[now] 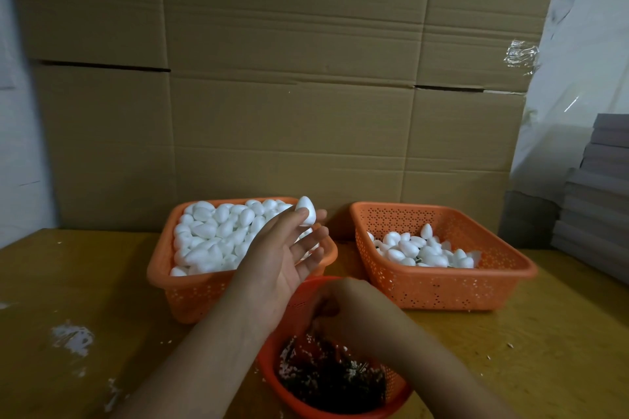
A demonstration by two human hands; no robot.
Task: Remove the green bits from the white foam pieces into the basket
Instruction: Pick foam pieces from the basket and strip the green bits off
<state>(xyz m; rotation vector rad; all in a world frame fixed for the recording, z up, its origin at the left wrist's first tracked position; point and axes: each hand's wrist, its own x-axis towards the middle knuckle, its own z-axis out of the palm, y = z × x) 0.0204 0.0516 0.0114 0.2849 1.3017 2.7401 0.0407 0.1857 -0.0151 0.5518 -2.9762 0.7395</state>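
- Standing at the yellowish table (85, 282), I see white crumbs and scuffed patches (73, 338) on its left part; what they are made of is hard to tell.
- Behind it all a wall of creased cardboard sheets (289, 78) closes off the view.
- The left orange basket (190, 292) is heaped with white egg-shaped foam pieces (211, 235); its near right corner is hidden by the left forearm.
- The left hand (282, 262) reaches over that basket, palm turned up and to the right, fingers straight and spread.
- One foam piece (305, 211) sits at its fingertips above the basket's far right corner; whether it touches them or is in the air, I cannot tell.
- The small round red basket (299, 309) nearest me holds a dark tangle of green bits (333, 381) flecked with white crumbs; its near rim is cut off by the frame's bottom edge.
- The right hand (340, 309) hangs over it, fingers curled downward; they are in shadow and blurred, so whether they pinch anything I cannot make out.
- The right orange basket (442, 286) is only part filled with foam pieces (422, 248), some with dark stubs.
- A grey stack of boards (599, 187) at the far right is cut off by the frame edge.
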